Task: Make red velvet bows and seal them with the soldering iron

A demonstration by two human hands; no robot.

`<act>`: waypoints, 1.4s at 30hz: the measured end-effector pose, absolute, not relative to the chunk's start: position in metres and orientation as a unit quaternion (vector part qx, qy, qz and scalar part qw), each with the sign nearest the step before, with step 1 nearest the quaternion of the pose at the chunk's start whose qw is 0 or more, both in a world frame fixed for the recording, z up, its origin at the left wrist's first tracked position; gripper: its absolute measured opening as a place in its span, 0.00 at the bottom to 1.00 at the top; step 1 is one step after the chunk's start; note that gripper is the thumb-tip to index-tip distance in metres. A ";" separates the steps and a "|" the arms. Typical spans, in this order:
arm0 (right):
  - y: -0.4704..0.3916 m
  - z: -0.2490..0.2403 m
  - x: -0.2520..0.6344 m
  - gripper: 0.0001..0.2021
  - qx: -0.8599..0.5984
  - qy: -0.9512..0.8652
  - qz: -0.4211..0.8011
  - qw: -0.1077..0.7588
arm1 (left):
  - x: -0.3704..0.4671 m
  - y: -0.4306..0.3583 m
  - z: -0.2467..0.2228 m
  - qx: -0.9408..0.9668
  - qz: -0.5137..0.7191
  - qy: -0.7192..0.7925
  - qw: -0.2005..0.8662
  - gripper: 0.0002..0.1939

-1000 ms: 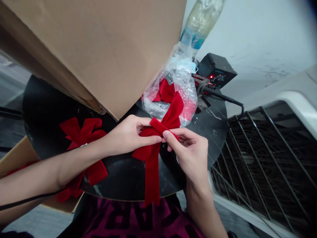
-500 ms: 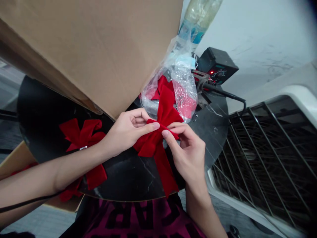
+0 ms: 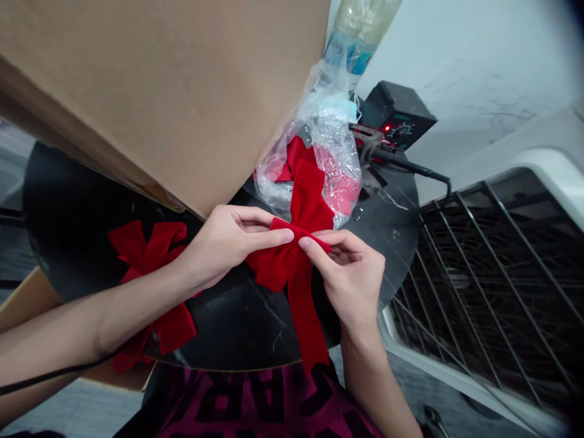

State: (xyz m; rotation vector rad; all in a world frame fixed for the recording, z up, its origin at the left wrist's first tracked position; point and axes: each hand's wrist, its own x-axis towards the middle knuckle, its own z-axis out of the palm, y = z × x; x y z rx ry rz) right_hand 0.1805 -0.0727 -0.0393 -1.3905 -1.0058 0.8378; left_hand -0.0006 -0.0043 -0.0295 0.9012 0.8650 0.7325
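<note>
Both my hands pinch a red velvet bow (image 3: 305, 304) at its middle, over the round black table. My left hand (image 3: 232, 240) has its thumb pressed on a short red strip lying across the bow's centre. From the other side, my right hand (image 3: 349, 267) grips the strip's right end between thumb and fingers. One tail hangs down past the table's front edge, and a loop points away from me. Another red bow (image 3: 148, 246) lies to the left, partly hidden under my left forearm.
A large cardboard box (image 3: 173, 91) stands at the back left. Behind the bow lies a clear plastic bag (image 3: 335, 146) with red pieces. A black soldering station (image 3: 396, 115) with an iron in its holder (image 3: 374, 149) and a bottle (image 3: 360, 39) are beyond. A fan heater-like grille (image 3: 493, 274) stands right.
Both hands keep their pinch on the bow's centre strip. My right hand has shifted slightly right and its fingers have straightened a little. The view has moved slightly.
</note>
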 end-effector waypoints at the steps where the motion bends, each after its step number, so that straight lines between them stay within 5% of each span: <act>1: -0.073 -0.040 0.180 0.07 -0.595 -0.434 0.353 0.577 | -0.001 -0.004 -0.030 0.414 0.333 0.396 0.749 0.11; 20: -0.074 -0.039 0.179 0.08 -0.580 -0.419 0.363 0.596 | -0.001 -0.008 -0.022 0.520 0.362 0.436 0.640 0.09; 30: -0.078 -0.045 0.184 0.12 -0.563 -0.416 0.402 0.590 | -0.003 -0.002 -0.023 0.371 0.322 0.360 0.793 0.19; 42: -0.078 -0.036 0.182 0.11 -0.541 -0.475 0.375 0.584 | -0.004 0.001 -0.027 0.406 0.296 0.351 0.790 0.09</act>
